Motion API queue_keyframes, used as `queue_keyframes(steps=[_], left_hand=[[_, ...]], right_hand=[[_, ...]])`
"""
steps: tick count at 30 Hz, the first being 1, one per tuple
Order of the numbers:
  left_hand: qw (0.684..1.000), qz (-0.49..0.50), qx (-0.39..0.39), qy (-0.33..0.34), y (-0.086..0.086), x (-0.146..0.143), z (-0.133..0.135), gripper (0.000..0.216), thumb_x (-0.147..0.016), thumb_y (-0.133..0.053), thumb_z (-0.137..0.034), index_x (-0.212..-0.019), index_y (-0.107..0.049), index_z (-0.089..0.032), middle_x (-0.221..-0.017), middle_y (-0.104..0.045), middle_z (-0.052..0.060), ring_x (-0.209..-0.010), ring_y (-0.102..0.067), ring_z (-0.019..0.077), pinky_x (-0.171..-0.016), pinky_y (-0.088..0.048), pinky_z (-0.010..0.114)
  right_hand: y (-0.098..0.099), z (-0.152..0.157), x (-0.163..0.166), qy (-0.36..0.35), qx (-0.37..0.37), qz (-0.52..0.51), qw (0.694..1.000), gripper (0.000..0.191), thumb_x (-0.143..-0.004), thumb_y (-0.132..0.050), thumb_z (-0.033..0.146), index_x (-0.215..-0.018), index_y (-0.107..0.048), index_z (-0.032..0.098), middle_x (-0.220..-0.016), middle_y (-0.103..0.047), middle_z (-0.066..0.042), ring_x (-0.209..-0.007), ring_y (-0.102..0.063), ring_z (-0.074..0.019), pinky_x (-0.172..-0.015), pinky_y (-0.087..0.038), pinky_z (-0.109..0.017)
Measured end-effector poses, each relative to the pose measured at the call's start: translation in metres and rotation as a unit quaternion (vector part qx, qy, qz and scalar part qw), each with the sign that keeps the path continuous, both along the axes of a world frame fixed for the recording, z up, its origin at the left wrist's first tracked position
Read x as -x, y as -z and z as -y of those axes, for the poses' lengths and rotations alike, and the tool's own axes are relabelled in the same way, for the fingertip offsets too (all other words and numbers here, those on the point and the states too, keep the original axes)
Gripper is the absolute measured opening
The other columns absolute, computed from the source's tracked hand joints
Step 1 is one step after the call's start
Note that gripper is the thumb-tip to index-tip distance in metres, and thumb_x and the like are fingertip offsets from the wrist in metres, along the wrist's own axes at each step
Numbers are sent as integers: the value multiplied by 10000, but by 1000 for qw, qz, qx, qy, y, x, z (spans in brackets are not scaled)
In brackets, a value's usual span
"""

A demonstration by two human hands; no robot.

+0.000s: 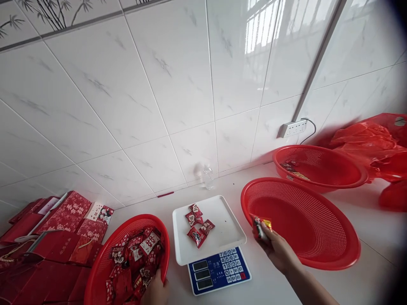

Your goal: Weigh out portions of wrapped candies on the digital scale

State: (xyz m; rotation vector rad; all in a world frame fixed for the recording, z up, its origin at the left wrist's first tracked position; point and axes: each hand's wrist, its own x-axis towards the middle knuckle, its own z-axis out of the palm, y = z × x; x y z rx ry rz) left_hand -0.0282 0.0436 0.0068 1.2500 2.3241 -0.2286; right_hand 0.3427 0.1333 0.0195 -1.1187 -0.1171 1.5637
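Nearby, 3 baskets point(245, 199) flank 4 candies point(197, 236) on 1 scale point(229, 220).

A white counter point(375, 228) meets the tiled wall. On it sit a weighing scale point(229, 224), a candy-filled basket point(127, 224), a near basket point(305, 224), a far basket point(321, 167) — plus a clear bottle point(208, 176), red boxes point(66, 220) and red bags point(372, 142).

Small colourful packet point(262, 225) held, red packets point(136, 254) heaped in basket point(140, 217)

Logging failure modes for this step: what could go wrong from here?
1. Right hand holds sweets right at the middle basket's rim; a slack grip may drop them outside.
2. Left hand is in the heaped left basket beside the scale; spilled packets or a bump could upset the reading.
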Motion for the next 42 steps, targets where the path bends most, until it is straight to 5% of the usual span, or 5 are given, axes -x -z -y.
queue_keyframes(steps=[7, 13, 19, 29, 42], left_hand=[[1000, -12, -20, 5, 11, 4, 4, 403, -834, -355, -224, -1205, -505, -173, -1139, -637, 129, -1004, -611, 266, -795, -431, 344], [999, -16, -34, 2, 10, 3, 7, 377, -823, -375, -227, -1163, -532, -185, -1079, -661, 116, -966, -622, 264, -762, -422, 340], [1000, -11, -23, 1, 5, 0, 7, 374, -827, -355, -224, -1156, -525, -174, -1070, -658, 123, -967, -620, 271, -759, -421, 351], [1000, 3, -23, -6, -6, -4, 7, 396, -825, -339, -212, -1181, -507, -171, -1125, -638, 118, -1000, -605, 259, -792, -419, 343], [1000, -11, -27, 5, 4, 0, 7, 363, -835, -350, -224, -1149, -527, -184, -1096, -649, 117, -984, -616, 262, -775, -420, 346]], right_hand=[[-13, -26, -43, 126, -81, -188, 971, 472, -939, -242, 446, -1069, -607, 177, -993, -694, -82, -966, -638, -126, -746, -567, -202], [-5, -24, -11, -100, -88, 0, 991, 343, -864, -473, 405, -1131, -578, 217, -1035, -686, -69, -896, -653, -148, -783, -545, -269], [20, -27, 74, -382, -226, 519, 731, 370, -848, -425, 394, -1083, -630, 195, -1139, -623, -127, -1028, -564, -277, -870, -442, -448], [19, -52, 127, -459, -319, 608, 565, 342, -829, -449, 199, -1111, -613, 302, -1210, -585, -31, -1118, -442, -247, -905, -355, -386], [11, -11, 89, -432, -272, 611, 605, 147, -845, -452, 257, -915, -578, 228, -908, -665, -46, -848, -581, -205, -714, -417, -300]])
